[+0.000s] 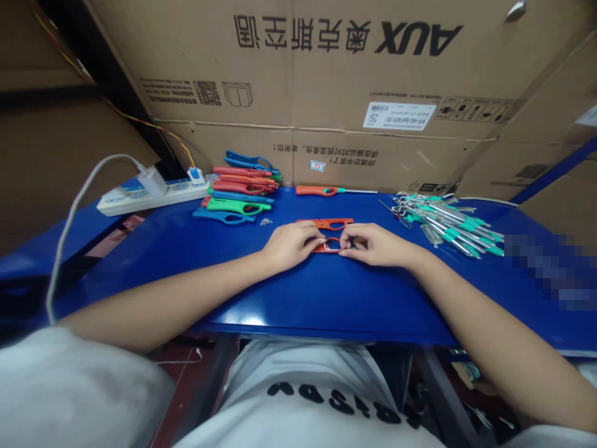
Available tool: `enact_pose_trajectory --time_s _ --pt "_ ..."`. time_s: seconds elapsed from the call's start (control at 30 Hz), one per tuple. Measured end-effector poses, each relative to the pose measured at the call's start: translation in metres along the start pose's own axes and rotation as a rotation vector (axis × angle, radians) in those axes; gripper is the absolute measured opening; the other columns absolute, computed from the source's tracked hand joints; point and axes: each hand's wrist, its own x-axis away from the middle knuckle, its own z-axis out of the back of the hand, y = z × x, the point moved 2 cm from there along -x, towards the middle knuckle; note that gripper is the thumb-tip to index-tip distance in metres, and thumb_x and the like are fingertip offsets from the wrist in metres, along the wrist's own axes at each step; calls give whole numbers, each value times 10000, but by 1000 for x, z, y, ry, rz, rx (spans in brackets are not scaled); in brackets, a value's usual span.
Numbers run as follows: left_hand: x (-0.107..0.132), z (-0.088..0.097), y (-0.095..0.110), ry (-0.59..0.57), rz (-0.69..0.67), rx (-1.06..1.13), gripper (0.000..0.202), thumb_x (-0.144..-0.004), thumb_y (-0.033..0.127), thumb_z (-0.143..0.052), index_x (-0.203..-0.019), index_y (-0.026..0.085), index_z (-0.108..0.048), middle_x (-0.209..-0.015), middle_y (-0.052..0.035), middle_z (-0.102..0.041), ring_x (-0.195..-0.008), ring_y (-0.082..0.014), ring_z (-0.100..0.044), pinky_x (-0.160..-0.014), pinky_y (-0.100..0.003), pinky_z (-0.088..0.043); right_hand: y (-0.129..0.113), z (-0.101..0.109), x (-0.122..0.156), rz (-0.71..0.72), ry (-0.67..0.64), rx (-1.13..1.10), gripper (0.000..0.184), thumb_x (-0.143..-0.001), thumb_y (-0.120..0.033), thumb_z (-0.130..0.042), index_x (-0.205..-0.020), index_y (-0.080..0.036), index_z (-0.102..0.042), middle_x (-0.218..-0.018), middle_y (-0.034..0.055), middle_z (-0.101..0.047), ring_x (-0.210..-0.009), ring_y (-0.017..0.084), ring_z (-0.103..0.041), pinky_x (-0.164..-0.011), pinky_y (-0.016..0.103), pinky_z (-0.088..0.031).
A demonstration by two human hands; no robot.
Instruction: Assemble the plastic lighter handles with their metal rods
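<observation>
Our left hand (291, 244) and right hand (373, 246) touch the near orange shell (332, 251) on the tabletop (303, 292), fingers (314, 244) curled, but we can't tell what they pinch; coloured handles (237, 206) lie left of it, metal rods (448, 224) right.

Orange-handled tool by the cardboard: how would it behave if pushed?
The orange-handled tool would likely move as one stiff piece; its metal tube looks straight and rigid. It may slide easily, given the glossy blue table. Rolling seems unlikely, since the handle looks broad and flat-sided.
</observation>
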Motion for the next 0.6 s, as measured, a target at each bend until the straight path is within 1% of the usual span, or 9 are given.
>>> enact_pose_trajectory --time_s 0.1,0.27,0.37,0.47,0.6 --pt "1 1 1 -4 -8 -33 240 -1000 315 -522 -968 193 -727 -1003 -44 -727 -902 -182 -691 -728 -266 -495 -1 0 0 5 1 6 136 -856 -312 -648 -855 -180 -620 -626 -45 -497 -555 107 -408 -577 246 -333" --pt "2 2 1 -20 -77 -58 257 -1010 319 -503 -1020 212 -737 -1036 -41 -728 -960 -185 -693 -763 -264 -504 -3 1 0 -5 -9 -6 139 -851 -316 -648 -872 -180 -633 -648 -36 -523 -564 107 -416 -574 247 -334" --pt "2 2 2 -24 -89 -103 267 -1013 325 -498 -1013 221 -743 -1041 -34 -729 -951 -181 -695 -733 -257 -498 -3 1 -1 -13 -12 -16 140 -841 -313 -651 -874 -179 -631 -656 -34 -535 -560 106 -414 -574 251 -334" --pt "2 1 4 -21 -90 -156 281 -1021 331 -486 -988 207 -736 -1015 -35 -733 -920 -178 -698 -705 -251 -488 -2 1 -1 -26 -17 -29 133 -833 -303 -651 -867 -180 -619 -655 -40 -530 -546 100 -395 -566 249 -329" --pt "1 0 5 -48 -143 -272 300 -1031 319 -456 -995 198 -729 -1025 -41 -732 -884 -182 -697 -651 -253 -464 -1 0 -2 -22 -21 -36 142 -834 -311 -655 -866 -180 -613 -671 -36 -541 -545 95 -389 -561 244 -326"
